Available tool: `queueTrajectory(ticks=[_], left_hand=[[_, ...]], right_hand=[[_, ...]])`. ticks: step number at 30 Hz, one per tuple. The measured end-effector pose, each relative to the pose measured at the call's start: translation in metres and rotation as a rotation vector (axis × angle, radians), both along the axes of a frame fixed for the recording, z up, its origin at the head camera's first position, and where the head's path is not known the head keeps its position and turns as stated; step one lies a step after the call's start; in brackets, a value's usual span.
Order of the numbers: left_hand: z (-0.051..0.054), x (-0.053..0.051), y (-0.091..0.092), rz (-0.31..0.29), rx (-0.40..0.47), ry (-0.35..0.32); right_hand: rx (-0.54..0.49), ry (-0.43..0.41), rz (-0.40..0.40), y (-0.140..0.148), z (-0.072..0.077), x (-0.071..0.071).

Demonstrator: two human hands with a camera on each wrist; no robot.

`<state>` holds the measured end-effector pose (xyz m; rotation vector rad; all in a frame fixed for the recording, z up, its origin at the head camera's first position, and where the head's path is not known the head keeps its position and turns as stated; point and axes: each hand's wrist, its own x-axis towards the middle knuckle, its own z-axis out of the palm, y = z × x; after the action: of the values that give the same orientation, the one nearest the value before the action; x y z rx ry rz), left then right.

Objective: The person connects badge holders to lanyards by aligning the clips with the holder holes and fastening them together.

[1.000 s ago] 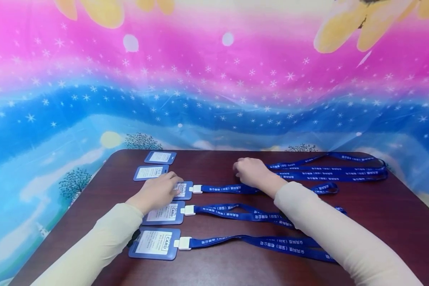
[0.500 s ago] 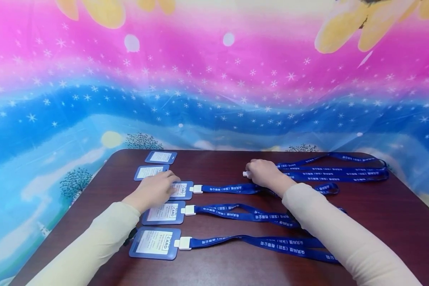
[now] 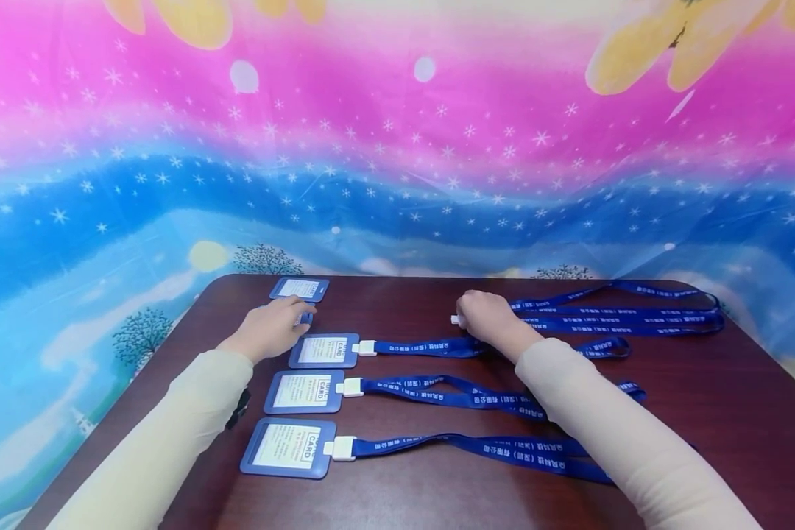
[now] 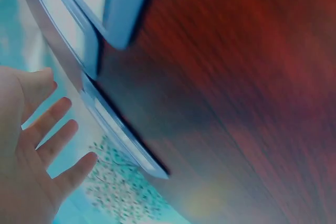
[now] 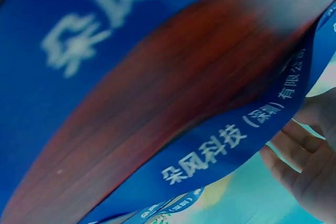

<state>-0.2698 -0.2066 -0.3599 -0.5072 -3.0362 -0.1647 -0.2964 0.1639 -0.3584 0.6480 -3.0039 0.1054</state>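
Note:
My left hand (image 3: 266,328) is over a blue-framed card holder (image 3: 305,319), mostly hidden beneath it. In the left wrist view the fingers (image 4: 60,135) are spread and grasp nothing. My right hand (image 3: 489,318) grips a blue printed lanyard (image 3: 609,327) near its white clip (image 3: 456,320), which pokes out past the fingertips. The right wrist view has the strap (image 5: 210,150) running into that hand. Another card holder (image 3: 299,289) lies behind my left hand with no strap on it.
Nearer, three card holders lie in a column, a far one (image 3: 323,350), a middle one (image 3: 303,391) and a near one (image 3: 288,447), each clipped to a blue lanyard stretching right. A patterned cloth (image 3: 397,147) hangs behind the brown table (image 3: 411,493).
My left hand has left the third clipped card holder and moved back and left over the unclipped one. The right hand has shifted right, with the lanyard's white clip coming into sight.

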Motion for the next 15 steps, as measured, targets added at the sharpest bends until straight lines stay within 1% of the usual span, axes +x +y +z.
queueTrajectory(ticks=[4, 11, 13, 15], left_hand=[[-0.001, -0.009, -0.004, 0.057, 0.026, -0.026], [-0.007, -0.018, -0.007, 0.244, 0.096, -0.147], [-0.009, -0.019, -0.007, 0.278, 0.108, -0.176], [-0.01, -0.021, -0.007, 0.295, 0.119, -0.203]], right_hand=[[-0.028, -0.029, -0.037, 0.001, 0.003, -0.003], [-0.077, -0.077, -0.105, -0.003, 0.005, -0.005], [-0.087, -0.076, -0.117, -0.004, 0.004, -0.005], [-0.092, -0.069, -0.131, -0.005, 0.003, -0.004]])
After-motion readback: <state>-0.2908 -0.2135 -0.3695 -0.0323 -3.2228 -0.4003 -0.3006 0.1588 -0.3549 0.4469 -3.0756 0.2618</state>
